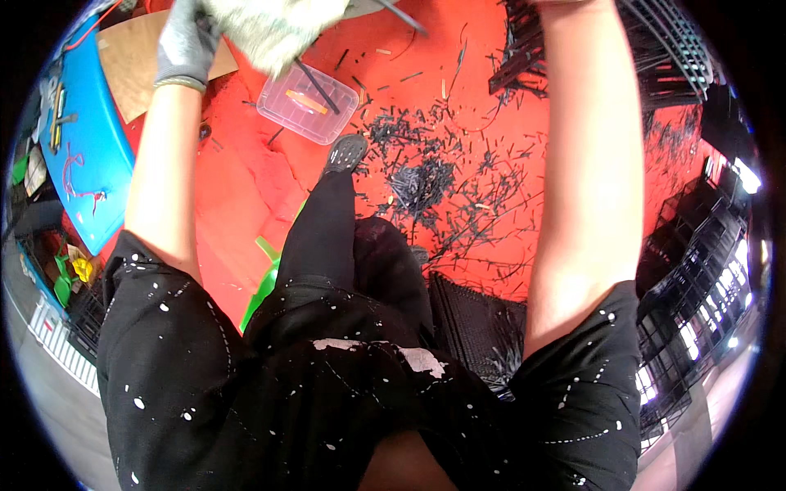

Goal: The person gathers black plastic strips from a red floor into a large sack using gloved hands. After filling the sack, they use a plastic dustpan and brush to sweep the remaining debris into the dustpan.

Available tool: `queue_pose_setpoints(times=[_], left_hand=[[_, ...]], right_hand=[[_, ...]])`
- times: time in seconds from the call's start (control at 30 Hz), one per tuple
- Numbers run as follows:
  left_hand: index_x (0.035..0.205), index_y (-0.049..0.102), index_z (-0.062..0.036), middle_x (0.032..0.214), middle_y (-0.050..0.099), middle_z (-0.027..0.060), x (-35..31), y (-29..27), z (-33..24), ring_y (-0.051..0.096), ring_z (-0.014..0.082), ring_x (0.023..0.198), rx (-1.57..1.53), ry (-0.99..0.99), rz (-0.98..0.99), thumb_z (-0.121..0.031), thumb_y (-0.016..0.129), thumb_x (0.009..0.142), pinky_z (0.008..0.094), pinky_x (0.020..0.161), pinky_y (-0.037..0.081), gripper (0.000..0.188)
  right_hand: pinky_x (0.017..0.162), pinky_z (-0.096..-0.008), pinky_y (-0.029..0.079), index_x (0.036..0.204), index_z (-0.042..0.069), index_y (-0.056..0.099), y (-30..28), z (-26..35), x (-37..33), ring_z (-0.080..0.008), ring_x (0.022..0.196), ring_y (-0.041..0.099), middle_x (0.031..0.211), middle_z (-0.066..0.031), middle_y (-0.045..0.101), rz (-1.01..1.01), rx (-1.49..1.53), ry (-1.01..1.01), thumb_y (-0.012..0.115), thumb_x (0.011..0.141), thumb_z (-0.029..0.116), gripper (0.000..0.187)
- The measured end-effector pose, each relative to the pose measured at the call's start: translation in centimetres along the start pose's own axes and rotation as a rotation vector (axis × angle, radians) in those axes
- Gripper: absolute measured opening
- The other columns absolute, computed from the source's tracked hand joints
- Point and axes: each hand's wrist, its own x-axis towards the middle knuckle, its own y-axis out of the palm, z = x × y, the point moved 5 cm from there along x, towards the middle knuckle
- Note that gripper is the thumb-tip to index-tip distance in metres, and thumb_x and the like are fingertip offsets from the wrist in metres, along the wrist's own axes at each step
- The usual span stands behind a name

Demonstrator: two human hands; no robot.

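Note:
My left hand [187, 45], in a grey glove with a dark palm, is at the upper left. It reaches up beside a mottled pale, fuzzy cloth-like piece [274, 29]. Its fingers are partly hidden and run towards the upper edge, so I cannot tell whether it grips that piece. A thin dark strip [318, 86] sticks out below the pale piece, over a clear plastic box [286, 114] with an orange-tan label. My right forearm stretches up to the top edge, and the hand lies beyond the picture. Black strips and rods [528, 53] lie left of that forearm.
Short black offcuts [422, 184] litter the red floor [237, 180]. Black wire racks [688, 303] stand along the right. To the left are a blue panel [86, 155] with tools on it and a brown board [131, 61]. A green object [264, 290] lies by my leg.

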Motion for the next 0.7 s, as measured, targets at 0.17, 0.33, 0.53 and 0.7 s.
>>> queue_pose_setpoints(times=[0.17,0.33,0.53,0.7], left_hand=[[0.134,0.043,-0.0007,0.130,0.053,0.0151,-5.6,-6.1,10.3,0.054,0.0309,0.117,0.283,-0.153,-0.328,-0.039,0.050,0.098,0.0461,0.101,0.042,0.053],[0.114,0.058,-0.0033,0.106,0.064,0.0104,-11.0,-20.4,27.3,0.061,0.0251,0.096,0.924,-0.571,-0.096,-0.040,0.056,0.090,0.0432,0.089,0.048,0.044],[0.126,0.060,0.0008,0.124,0.064,0.0219,-13.1,-34.0,43.2,0.059,0.0331,0.120,1.694,-0.680,0.161,-0.049,0.060,0.082,0.0400,0.101,0.045,0.066],[0.117,0.067,-0.0033,0.118,0.065,0.0250,-11.8,-23.3,48.8,0.059,0.0384,0.118,2.039,-0.430,0.274,-0.058,0.063,0.078,0.0427,0.101,0.045,0.067]], right_hand=[[0.105,-0.0393,0.044,0.138,0.001,0.051,-10.1,-15.1,-20.1,-0.0263,0.121,0.057,0.133,-0.0177,0.058,-0.367,-0.822,0.431,0.050,0.097,0.034,0.052],[0.098,-0.0323,0.045,0.120,0.000,0.063,-8.6,-26.4,-51.7,-0.0234,0.111,0.062,0.118,-0.0161,0.067,-0.595,-0.559,1.197,0.063,0.091,0.042,0.051],[0.094,-0.0264,0.045,0.116,-0.003,0.065,-1.4,-35.1,-73.2,-0.0145,0.105,0.060,0.114,-0.0085,0.068,-1.006,-0.052,1.373,0.067,0.090,0.025,0.038],[0.093,-0.0261,0.045,0.118,-0.003,0.064,2.9,-40.3,-81.2,-0.0159,0.103,0.061,0.112,-0.0087,0.069,-1.090,0.001,1.455,0.067,0.091,0.021,0.037]])
